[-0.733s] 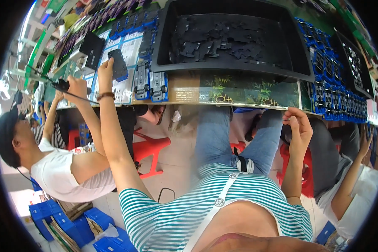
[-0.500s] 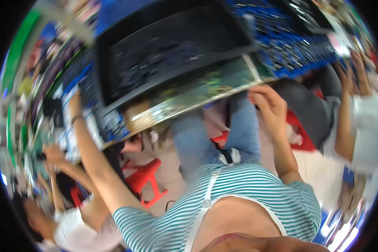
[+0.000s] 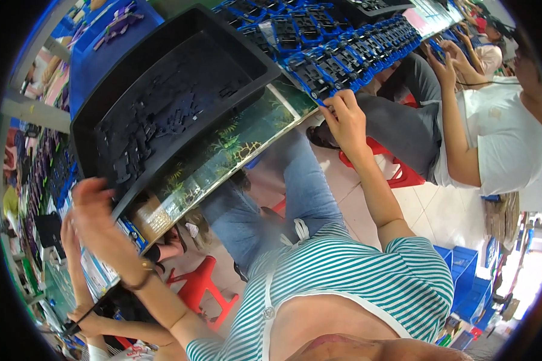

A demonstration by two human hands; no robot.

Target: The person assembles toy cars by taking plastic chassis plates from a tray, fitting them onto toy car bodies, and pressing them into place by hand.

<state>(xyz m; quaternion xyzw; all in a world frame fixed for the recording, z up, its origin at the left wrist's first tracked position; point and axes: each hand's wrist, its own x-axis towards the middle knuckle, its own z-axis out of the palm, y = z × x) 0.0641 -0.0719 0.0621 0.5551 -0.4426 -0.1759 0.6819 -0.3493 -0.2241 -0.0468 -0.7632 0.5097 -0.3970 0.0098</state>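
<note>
My right hand [image 3: 348, 123] is at the table's front edge, thumb and fingers pinched on the edge of a blue-and-black plastic part [image 3: 310, 84], at the near end of a row of similar parts [image 3: 367, 55]. My left hand [image 3: 99, 219] is raised beside the near left corner of a big black tray [image 3: 190, 135], its fingers smeared by motion. Whether it holds anything does not show. Small black plastic pieces [image 3: 141, 129] lie scattered over the tray's floor.
A blue tray [image 3: 96, 60] with purple parts lies beyond the black tray. Co-workers sit on both sides, one in a white shirt [image 3: 494, 141] at right. Red stools [image 3: 202, 289] stand under the table, and blue bins [image 3: 464, 271] are stacked at lower right.
The view has swung to the right, so the black tray appears further left. My left hand has drawn back toward me from the table. My right hand now touches the blue-and-black part.
</note>
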